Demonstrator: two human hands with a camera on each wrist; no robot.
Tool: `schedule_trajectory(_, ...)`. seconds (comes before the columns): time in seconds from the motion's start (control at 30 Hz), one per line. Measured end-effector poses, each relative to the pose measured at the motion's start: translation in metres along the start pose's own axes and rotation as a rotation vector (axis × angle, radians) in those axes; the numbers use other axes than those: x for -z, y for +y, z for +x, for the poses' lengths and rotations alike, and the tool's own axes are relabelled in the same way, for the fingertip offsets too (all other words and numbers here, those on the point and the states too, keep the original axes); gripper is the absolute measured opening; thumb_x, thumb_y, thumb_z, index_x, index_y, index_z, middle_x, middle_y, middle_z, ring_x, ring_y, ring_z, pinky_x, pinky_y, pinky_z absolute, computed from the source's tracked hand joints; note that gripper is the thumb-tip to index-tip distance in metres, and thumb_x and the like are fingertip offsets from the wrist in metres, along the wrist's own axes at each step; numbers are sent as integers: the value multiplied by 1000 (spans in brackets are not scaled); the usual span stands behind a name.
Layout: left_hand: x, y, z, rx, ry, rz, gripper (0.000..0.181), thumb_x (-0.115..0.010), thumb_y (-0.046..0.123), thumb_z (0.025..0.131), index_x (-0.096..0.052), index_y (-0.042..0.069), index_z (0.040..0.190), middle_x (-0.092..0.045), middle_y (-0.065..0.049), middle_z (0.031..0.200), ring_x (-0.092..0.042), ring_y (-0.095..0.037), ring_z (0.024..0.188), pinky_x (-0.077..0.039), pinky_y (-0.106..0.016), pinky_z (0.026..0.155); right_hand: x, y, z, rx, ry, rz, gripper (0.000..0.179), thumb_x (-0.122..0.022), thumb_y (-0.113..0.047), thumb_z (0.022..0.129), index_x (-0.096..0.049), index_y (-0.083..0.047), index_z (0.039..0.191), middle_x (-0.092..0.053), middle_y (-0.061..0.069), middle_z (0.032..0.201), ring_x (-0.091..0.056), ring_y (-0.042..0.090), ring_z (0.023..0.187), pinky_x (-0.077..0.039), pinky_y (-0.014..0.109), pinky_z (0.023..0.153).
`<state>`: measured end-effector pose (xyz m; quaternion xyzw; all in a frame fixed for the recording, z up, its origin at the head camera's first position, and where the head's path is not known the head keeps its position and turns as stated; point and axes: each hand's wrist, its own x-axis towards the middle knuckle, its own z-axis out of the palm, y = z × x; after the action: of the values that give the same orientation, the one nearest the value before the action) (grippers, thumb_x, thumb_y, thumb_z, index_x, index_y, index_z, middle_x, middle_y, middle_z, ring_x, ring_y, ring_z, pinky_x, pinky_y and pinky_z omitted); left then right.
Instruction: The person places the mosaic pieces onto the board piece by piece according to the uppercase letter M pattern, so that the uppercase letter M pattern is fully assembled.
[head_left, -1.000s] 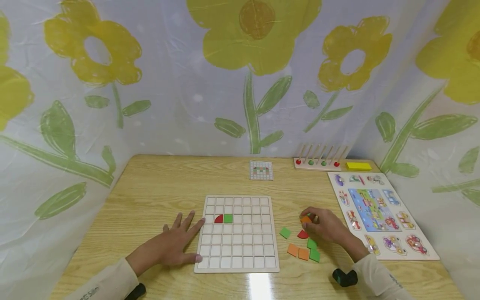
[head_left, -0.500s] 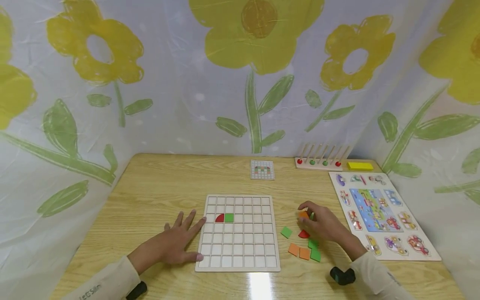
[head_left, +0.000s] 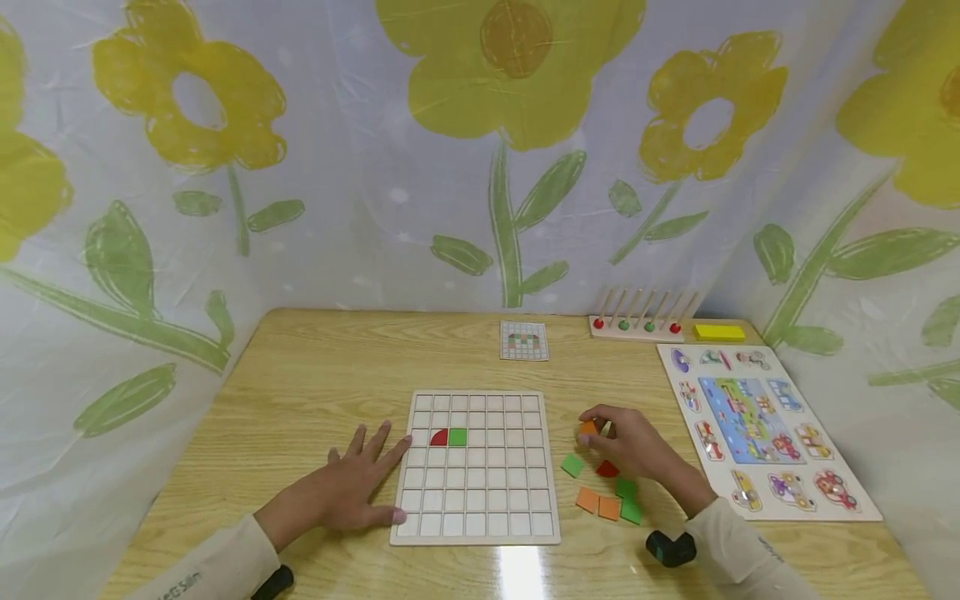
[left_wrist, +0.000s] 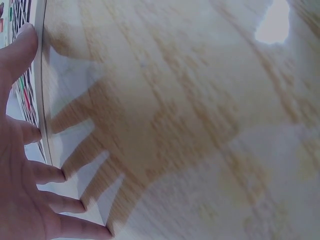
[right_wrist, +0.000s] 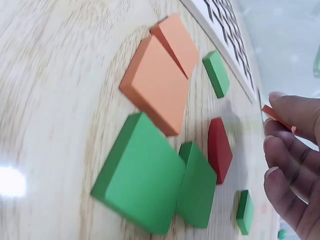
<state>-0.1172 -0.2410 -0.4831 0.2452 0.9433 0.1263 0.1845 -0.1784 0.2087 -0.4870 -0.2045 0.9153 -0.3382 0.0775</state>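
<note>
My left hand [head_left: 352, 487] lies with spread, straight fingers at the left edge of the pale grid board [head_left: 497, 496], its thumb and index fingertip on the rim. On that board a red quarter-circle tile [head_left: 439, 437] sits beside a green square tile [head_left: 457, 437]. My right hand [head_left: 633, 442] pinches an orange tile [head_left: 587, 428] between thumb and fingers, above the table right of the board. Below it are a loose red tile [right_wrist: 220, 151], two orange tiles [right_wrist: 157, 82] and several green tiles [right_wrist: 142, 175], one of them partly hidden by the hand in the head view.
A small pattern card [head_left: 524, 341] lies behind the board. At the back right stand a peg rack [head_left: 636, 328] with red and green beads and a yellow block [head_left: 718, 333]. A picture puzzle board [head_left: 765, 433] covers the right side of the wooden table [head_left: 315, 358].
My right hand, holding the orange tile, has moved left toward the grid board. The left hand stays in place at the board's edge.
</note>
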Motion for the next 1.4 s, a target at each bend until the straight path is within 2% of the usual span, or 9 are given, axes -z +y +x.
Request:
schedule_trajectory(0.17, 0, 0, 1, 9, -9, 10, 103, -53, 76, 88, -17, 16, 162, -9, -30, 165, -11, -65, 144, -24, -88, 93, -2, -4, 3, 10, -22, 17, 28, -71, -26, 95, -70, -8, 117, -66, -2, 92, -49, 6, 59, -44, 24, 52)
schedule_trajectory(0.4, 0, 0, 0, 19, -12, 6, 103, -54, 77, 87, -18, 16, 162, -9, -29, 165, -11, -65, 144, -24, -87, 94, -6, -12, 9, 15, -41, 48, 30, -71, -27, 95, -70, -8, 118, -65, -3, 91, -50, 7, 62, -45, 23, 54)
schedule_trajectory(0.63, 2, 2, -2, 3, -9, 3, 103, -55, 75, 88, -18, 13, 162, -10, -31, 164, -12, -67, 142, -25, -88, 92, -9, -20, 14, 57, -67, 92, 29, -70, -22, 96, -69, -5, 120, -65, 0, 92, -47, 4, 56, -44, 22, 50)
schedule_trajectory(1.0, 1, 1, -1, 11, -17, -6, 103, -55, 74, 88, -18, 14, 162, -10, -31, 164, -11, -66, 143, -24, -88, 93, -17, -30, 23, 108, -117, 129, 30, -67, -14, 97, -67, -2, 125, -66, 5, 96, -44, 2, 51, -41, 21, 48)
schedule_trajectory(1.4, 3, 3, -2, 27, -26, -8, 104, -55, 76, 86, -18, 16, 162, -10, -29, 165, -12, -64, 144, -24, -86, 95, -28, -44, 34, 87, -166, 181, 29, -68, -11, 96, -67, -5, 125, -64, 4, 98, -44, 4, 55, -39, 21, 49)
